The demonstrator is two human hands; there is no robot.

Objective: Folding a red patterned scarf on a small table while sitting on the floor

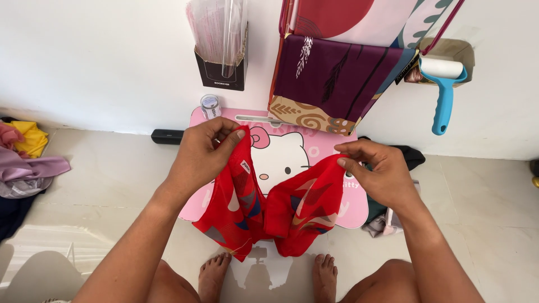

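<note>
A thin red cloth [281, 210] with blue and pale patterns hangs between my two hands over a small pink table [281, 160] with a cartoon cat picture. My left hand [205, 154] pinches the cloth's left top edge, where a small white label shows. My right hand [373, 168] pinches the right top edge. The middle of the cloth sags down towards my bare feet [213, 275].
Patterned purple and red fabrics [337, 78] hang on a rack at the wall. A blue lint roller [443, 90] hangs at the right. A black holder with clear bags [222, 62] is on the wall, and a small jar [210, 105] stands on the table. Heaped clothes [25, 163] lie at the left.
</note>
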